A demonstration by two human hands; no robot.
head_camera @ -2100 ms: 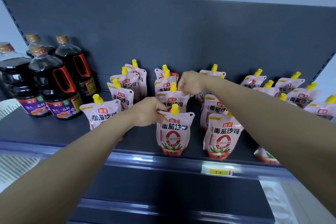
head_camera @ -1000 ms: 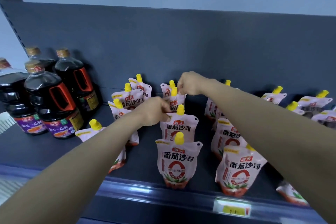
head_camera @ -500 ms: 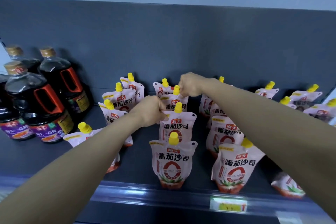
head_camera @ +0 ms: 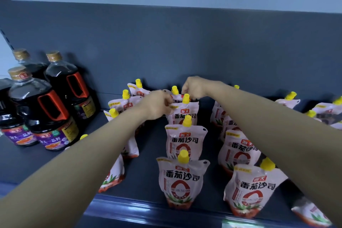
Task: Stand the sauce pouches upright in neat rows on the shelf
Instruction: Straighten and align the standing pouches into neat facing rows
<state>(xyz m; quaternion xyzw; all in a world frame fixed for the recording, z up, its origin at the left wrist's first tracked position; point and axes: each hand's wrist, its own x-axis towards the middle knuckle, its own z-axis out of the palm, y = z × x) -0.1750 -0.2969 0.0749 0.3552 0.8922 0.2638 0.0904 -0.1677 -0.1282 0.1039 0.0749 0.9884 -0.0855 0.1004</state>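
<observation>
White sauce pouches with yellow caps and red bases stand in rows on the dark shelf (head_camera: 148, 176). The middle row runs from a front pouch (head_camera: 182, 181) back through a second pouch (head_camera: 185, 142) to a third pouch (head_camera: 184, 114). My left hand (head_camera: 156, 104) pinches the top left corner of the third pouch. My right hand (head_camera: 194, 88) pinches its top right corner, beside the yellow cap. A rearmost pouch (head_camera: 174, 91) shows between my hands. A left row (head_camera: 127, 105) and a right row (head_camera: 248, 189) stand on either side.
Several dark soy sauce bottles (head_camera: 50, 116) with red handles stand at the left of the shelf. More pouches (head_camera: 288, 99) sit at the far right. One pouch (head_camera: 311, 214) lies flat at the front right. The dark back panel (head_camera: 166, 52) rises behind.
Both hands have moved back along the middle row, from the second pouch to the third. The camera has come closer to the shelf.
</observation>
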